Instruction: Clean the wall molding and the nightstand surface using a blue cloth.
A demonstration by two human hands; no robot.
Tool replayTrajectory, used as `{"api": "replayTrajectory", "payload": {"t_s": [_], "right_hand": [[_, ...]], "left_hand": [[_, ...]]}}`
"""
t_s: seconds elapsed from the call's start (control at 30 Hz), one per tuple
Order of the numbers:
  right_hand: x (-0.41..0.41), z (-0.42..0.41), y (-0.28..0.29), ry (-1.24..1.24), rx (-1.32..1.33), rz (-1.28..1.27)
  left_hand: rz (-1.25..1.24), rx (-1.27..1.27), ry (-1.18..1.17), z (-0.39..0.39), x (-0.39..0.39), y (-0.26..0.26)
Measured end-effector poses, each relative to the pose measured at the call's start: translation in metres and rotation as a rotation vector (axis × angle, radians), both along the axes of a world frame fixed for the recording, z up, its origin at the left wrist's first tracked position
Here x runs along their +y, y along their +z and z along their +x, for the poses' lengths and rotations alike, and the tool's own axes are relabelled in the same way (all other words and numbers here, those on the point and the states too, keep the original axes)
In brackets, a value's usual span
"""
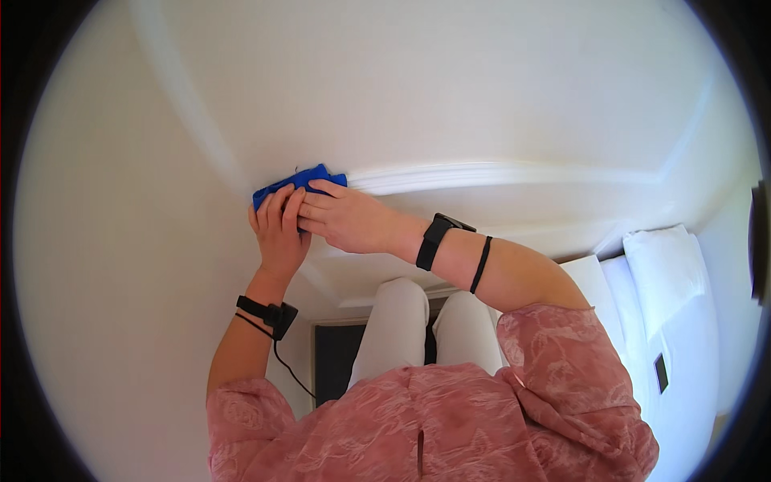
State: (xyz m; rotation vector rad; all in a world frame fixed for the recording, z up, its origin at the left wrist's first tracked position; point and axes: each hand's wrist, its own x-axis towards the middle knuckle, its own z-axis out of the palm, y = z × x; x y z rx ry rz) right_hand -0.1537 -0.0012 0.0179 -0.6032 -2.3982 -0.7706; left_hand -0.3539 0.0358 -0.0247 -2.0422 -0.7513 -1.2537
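A folded blue cloth [310,176] lies against the white wall moulding [446,175], at the moulding's left end near the wall corner. My left hand [280,226] grips the cloth's lower left part, fingers pointing up over it. From the right, my right hand [352,220] reaches across and holds the cloth too, its fingertips touching those of my left hand. Part of the cloth is hidden under my fingers. The moulding runs to the right from the cloth along the pale wall.
To the right stands a bed with white bedding [674,416], a white pillow [668,280] and a dark phone-like object [661,373] on top. A black cable [292,373] hangs from the strapped device [283,319] on my left wrist. The left wall [138,271] is close beside my left arm.
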Motion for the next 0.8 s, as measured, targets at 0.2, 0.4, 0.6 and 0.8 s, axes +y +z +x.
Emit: {"api": "replayTrajectory", "payload": {"t_s": [0.2, 0.4, 0.6, 0.8], "right_hand": [[-0.011, -0.001, -0.013, -0.094, -0.036, 0.03], [-0.045, 0.019, -0.039, -0.286, -0.007, -0.056], [-0.089, 0.123, -0.04, -0.449, 0.282, 0.238], [-0.117, 0.207, -0.038, -0.652, 0.463, 0.383]], "left_hand": [[-0.033, 0.049, -0.154, -0.006, 0.006, -0.011], [-0.084, 0.174, -0.487, -0.008, 0.002, -0.018], [0.033, 0.114, -0.534, -0.002, 0.012, -0.029], [0.073, 0.066, -0.485, -0.009, 0.015, -0.021]]}}
